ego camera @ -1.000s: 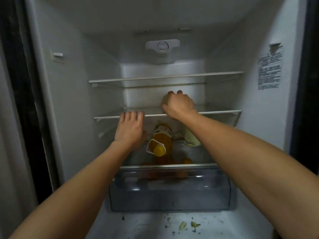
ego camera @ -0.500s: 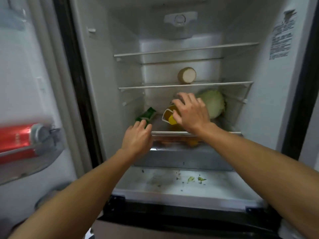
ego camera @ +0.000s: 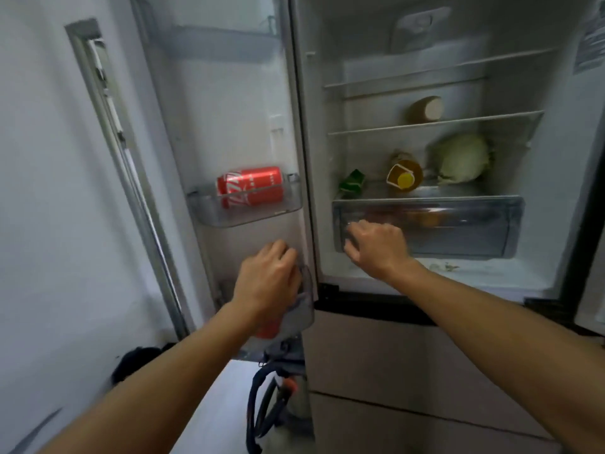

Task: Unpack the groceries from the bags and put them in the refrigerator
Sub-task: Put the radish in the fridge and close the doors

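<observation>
1. White wall (ego camera: 49,191) sits left of the open refrigerator (ego camera: 556,191). We use its crisper drawer (ego camera: 474,231) as datum.
2. Already stowed: cabbage (ego camera: 461,158), oil bottle (ego camera: 404,173) and green packet (ego camera: 352,181) on the shelf directly above the drawer. A cut root (ego camera: 425,109) sits one shelf higher. A red can (ego camera: 248,188) lies in the door bin (ego camera: 206,211), up-left of the drawer.
3. Right hand (ego camera: 376,247) is in front of the drawer's left end, fingers loosely bent and apart, holding nothing. We cannot tell if it touches the drawer.
4. Left hand (ego camera: 266,283) is down-left of the drawer at the lower door bin (ego camera: 304,306), fingers curled. We cannot tell whether they clamp the rim or an item.
5. Our read: we're stocking the door side, or between items. The next move calls for clearing both hands and fetching the next item from the bags.
6. Hidden or unclear: the bags are out of frame. A red shape under the left hand is blurred, possibly another can. Orange items inside the drawer look hazy.
</observation>
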Demonstrator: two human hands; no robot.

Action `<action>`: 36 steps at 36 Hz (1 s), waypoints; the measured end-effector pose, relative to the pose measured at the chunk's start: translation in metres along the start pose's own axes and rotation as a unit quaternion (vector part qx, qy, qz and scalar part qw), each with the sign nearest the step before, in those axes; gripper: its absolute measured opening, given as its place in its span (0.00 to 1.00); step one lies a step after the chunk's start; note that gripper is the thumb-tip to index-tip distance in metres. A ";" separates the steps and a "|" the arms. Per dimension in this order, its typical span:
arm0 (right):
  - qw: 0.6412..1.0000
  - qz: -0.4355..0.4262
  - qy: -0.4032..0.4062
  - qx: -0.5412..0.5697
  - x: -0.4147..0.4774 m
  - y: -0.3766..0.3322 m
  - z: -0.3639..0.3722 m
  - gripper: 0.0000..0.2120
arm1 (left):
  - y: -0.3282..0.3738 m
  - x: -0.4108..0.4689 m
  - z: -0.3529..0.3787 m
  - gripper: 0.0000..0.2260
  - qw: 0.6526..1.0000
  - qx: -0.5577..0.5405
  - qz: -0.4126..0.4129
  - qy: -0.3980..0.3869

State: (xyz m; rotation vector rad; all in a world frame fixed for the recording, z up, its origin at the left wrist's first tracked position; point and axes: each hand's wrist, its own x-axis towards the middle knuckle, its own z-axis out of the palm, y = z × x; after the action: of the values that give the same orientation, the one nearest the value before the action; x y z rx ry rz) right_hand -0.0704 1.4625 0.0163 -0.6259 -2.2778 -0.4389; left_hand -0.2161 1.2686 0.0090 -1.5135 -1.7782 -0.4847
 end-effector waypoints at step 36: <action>0.998 0.063 0.005 -0.017 -0.053 -0.243 0.018 0.18 | -0.174 -0.057 -0.028 0.35 0.838 -0.438 -0.322 -0.044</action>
State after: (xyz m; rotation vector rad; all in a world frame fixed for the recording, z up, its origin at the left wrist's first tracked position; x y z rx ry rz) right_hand -0.1823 1.2544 -0.0649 -0.7778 -2.2104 -0.4189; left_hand -0.3728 1.1700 0.0152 -1.4232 -2.2703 -1.7876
